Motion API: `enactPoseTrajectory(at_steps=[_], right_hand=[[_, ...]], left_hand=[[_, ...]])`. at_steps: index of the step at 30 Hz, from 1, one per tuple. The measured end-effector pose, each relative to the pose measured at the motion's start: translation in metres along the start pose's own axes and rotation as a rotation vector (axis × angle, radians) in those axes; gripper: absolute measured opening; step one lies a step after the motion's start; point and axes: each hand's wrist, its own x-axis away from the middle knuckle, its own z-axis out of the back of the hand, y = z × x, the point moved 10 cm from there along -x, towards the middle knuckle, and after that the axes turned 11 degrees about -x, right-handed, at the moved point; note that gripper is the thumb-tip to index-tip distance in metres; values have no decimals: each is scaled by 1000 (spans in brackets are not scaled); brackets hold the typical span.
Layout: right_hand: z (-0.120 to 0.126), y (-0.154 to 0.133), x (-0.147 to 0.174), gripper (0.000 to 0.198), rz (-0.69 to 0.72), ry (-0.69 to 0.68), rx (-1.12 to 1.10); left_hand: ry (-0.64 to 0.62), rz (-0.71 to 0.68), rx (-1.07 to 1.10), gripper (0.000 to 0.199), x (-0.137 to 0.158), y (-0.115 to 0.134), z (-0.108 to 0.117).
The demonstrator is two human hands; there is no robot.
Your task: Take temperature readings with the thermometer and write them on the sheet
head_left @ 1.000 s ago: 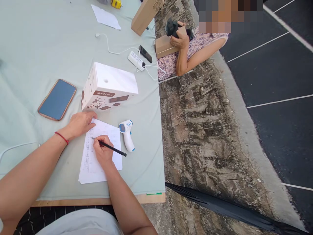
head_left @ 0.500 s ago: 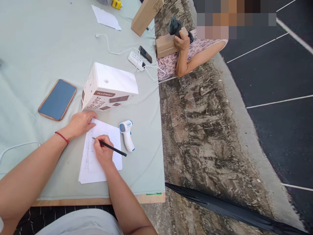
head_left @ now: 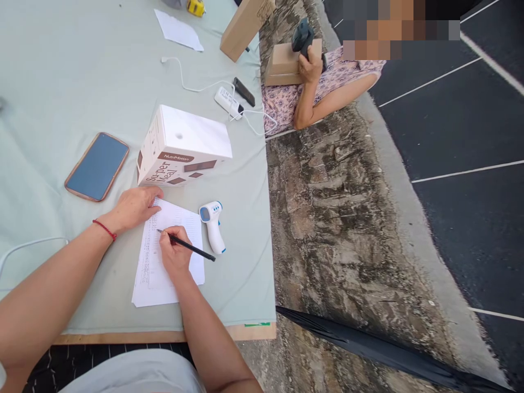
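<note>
My right hand [head_left: 175, 252] grips a black pen [head_left: 194, 248], its tip at the printed and handwritten sheets of paper [head_left: 158, 296]. Flat across the upper left corner of the sheets lies my left hand [head_left: 137, 208], open, thumb apart, with a red cord bracelet at the wrist. Just beyond its fingers stands a white box [head_left: 198, 128] with brown print. A white and blue infrared thermometer [head_left: 213, 228] rests to the right of the papers. Left of the box is a phone [head_left: 97, 166] in a brown case.
Farther back are a white power adapter [head_left: 228, 102] with a cable, a dark slim object [head_left: 244, 91], loose paper [head_left: 179, 30], a yellow tape measure [head_left: 195, 7] and a cardboard box [head_left: 243, 30]. Beyond the table's right edge, another person's hand [head_left: 311, 65] holds a dark handheld device [head_left: 302, 35] by a carton.
My right hand and the pen have shifted slightly right. My left hand stays where it was. The other person's device and carton have moved a little to the right.
</note>
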Motion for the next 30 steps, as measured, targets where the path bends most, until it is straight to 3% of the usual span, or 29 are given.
enactPoseTrajectory(at_steps=[12,15,18,20,23,26,28,30], right_hand=[[4,-3,2,17,72,2,17],[10,-20,1,16,189,10,68],[14,-46,1,15,392,-13,195],[16,-55,1,23,497,-49,289],[17,-43,-1,37,482,-151,431],[15,-24,-2,42,405,-250,541],[15,-20,-1,44,418,-274,566],[18,-24,0,48,471,-264,534]], left_hand=[[0,2,-22,23,0,0,1],[7,-2,-34,23,-2,0,-1],[23,-16,-43,22,-3,-1,-3],[56,-38,-32,20,-2,1,-2],[253,-121,56,10,5,10,16],[616,-158,179,9,23,11,53],[804,-58,246,9,35,-2,71],[874,79,309,20,39,-19,78]])
